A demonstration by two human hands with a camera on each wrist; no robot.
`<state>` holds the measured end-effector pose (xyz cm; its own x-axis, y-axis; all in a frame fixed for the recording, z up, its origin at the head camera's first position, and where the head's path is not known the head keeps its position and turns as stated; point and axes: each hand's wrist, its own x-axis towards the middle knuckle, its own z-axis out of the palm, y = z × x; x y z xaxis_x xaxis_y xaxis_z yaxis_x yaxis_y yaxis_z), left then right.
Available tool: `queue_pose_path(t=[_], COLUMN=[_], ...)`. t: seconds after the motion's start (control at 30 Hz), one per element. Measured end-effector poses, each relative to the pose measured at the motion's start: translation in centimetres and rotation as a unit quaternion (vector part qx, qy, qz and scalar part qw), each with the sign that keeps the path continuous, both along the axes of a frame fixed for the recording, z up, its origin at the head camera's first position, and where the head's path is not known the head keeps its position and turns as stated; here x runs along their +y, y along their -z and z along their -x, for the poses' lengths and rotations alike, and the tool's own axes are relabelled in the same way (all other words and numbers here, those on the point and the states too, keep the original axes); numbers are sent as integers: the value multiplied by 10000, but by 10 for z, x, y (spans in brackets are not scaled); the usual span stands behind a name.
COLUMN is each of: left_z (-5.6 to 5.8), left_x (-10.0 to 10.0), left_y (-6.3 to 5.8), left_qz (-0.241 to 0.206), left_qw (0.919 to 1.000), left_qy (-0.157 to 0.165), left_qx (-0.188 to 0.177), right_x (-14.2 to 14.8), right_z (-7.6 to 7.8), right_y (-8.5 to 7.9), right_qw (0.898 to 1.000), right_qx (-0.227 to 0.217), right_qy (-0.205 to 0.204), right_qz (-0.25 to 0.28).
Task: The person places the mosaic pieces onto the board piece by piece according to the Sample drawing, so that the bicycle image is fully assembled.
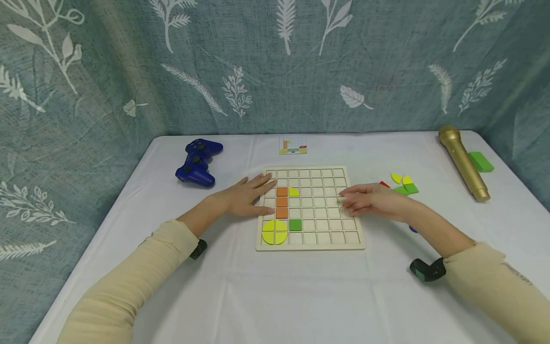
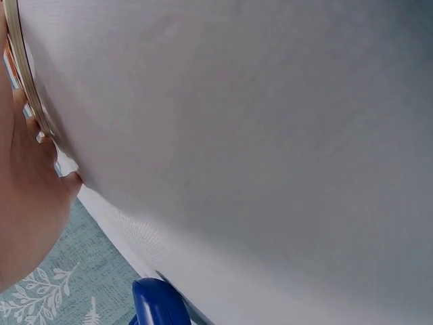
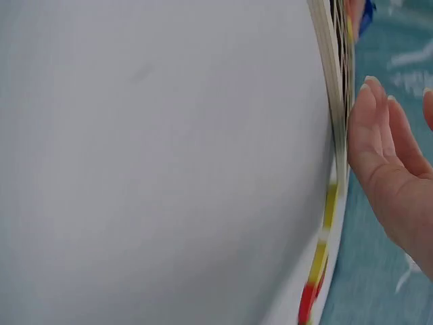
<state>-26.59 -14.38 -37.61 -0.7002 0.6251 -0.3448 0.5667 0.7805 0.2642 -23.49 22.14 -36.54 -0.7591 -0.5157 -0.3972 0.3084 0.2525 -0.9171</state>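
A wooden grid board [image 1: 318, 198] lies flat on the white table. In its left columns sit three orange squares [image 1: 281, 202] in a column, a yellow quarter-circle [image 1: 294, 192], a green square [image 1: 295, 224], and yellow quarter pieces [image 1: 274, 232] forming a circle at the lower left. My left hand [image 1: 247, 197], fingers spread, rests on the board's left edge; the left wrist view shows part of that hand [image 2: 30, 196] against the rim. Over the right edge, my right hand [image 1: 378, 201] has loosely extended fingers. No piece shows in that hand [image 3: 392, 162] in the right wrist view.
Loose yellow [image 1: 396, 178], green [image 1: 411, 188] and red [image 1: 384, 184] pieces lie beyond the right hand, a blue piece [image 1: 413, 229] beside its wrist. A gold microphone [image 1: 464, 163] and green block [image 1: 481, 162] are far right, a blue game controller [image 1: 198, 163] left, a pattern card [image 1: 293, 146] behind the board.
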Motion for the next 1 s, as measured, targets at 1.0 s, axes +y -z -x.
queue_pose_path(t=[1.0], left_z=[-1], left_x=[-1], left_y=[2], left_qz=[-136], left_qw=[9999], left_qy=[-24], left_qx=[15], right_x=[132], right_z=[13], right_y=[-10], right_qw=[9789], right_qx=[720], right_qy=[1778], right_qz=[-708])
